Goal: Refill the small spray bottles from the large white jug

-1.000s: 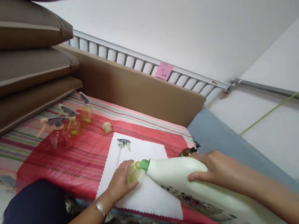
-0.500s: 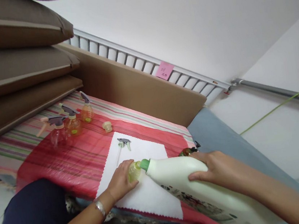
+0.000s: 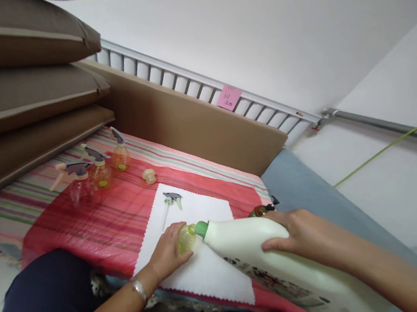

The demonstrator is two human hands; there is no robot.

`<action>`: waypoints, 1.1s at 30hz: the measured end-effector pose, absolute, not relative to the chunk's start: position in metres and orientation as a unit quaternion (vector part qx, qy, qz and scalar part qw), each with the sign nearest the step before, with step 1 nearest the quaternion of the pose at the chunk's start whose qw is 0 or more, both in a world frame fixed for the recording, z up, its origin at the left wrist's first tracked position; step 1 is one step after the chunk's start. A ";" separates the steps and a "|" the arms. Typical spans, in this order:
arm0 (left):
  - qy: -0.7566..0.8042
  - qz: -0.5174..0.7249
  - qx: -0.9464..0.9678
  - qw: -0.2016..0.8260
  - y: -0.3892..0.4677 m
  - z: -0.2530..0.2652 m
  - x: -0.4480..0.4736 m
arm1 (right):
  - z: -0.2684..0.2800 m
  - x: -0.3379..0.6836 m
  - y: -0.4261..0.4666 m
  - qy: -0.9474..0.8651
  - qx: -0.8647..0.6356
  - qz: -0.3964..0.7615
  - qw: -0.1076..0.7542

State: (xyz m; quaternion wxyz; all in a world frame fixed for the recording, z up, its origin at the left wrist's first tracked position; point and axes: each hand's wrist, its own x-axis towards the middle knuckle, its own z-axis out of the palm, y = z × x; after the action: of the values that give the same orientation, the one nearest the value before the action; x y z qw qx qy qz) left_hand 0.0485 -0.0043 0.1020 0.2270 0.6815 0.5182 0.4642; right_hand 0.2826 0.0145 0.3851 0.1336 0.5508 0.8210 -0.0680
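My left hand (image 3: 170, 251) is closed round a small clear yellow-green spray bottle (image 3: 187, 239), its open neck facing right. In my right hand (image 3: 298, 236) is a large pale green bottle (image 3: 237, 238), tipped over on its side. Its green spout (image 3: 201, 229) meets the neck of the small bottle. Whether liquid is flowing I cannot tell. A trigger spray head (image 3: 173, 199) with a thin tube lies on the white scallop-edged cloth (image 3: 202, 202), just beyond my left hand.
Three spray bottles, pink (image 3: 80, 188), orange (image 3: 101, 175) and yellow-orange (image 3: 120, 156), stand at the back left. A cream cap (image 3: 149, 176) sits near the cloth. A brown pump bottle (image 3: 261, 210) is partly hidden behind my right hand. Stacked cushions (image 3: 29, 92) rise at left.
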 end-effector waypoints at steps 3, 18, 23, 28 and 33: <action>0.519 0.464 0.680 0.231 -0.004 0.104 0.048 | 0.385 0.283 0.015 0.823 0.548 -0.071 0.132; 0.516 0.468 0.677 0.237 -0.004 0.105 0.048 | 0.384 0.285 0.017 0.824 0.547 -0.067 0.134; 0.514 0.459 0.685 0.237 -0.003 0.104 0.048 | 0.386 0.283 0.016 0.822 0.546 -0.073 0.145; 0.514 0.460 0.686 0.229 -0.003 0.103 0.048 | 0.385 0.284 0.017 0.822 0.546 -0.068 0.147; 0.515 0.461 0.685 0.231 -0.003 0.104 0.047 | 0.384 0.285 0.018 0.822 0.547 -0.068 0.145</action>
State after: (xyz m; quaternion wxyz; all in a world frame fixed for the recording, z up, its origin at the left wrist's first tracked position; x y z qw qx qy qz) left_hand 0.0474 -0.0028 0.1036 0.2310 0.6848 0.5150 0.4609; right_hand 0.2849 0.0176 0.3839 0.1446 0.5465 0.8221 -0.0677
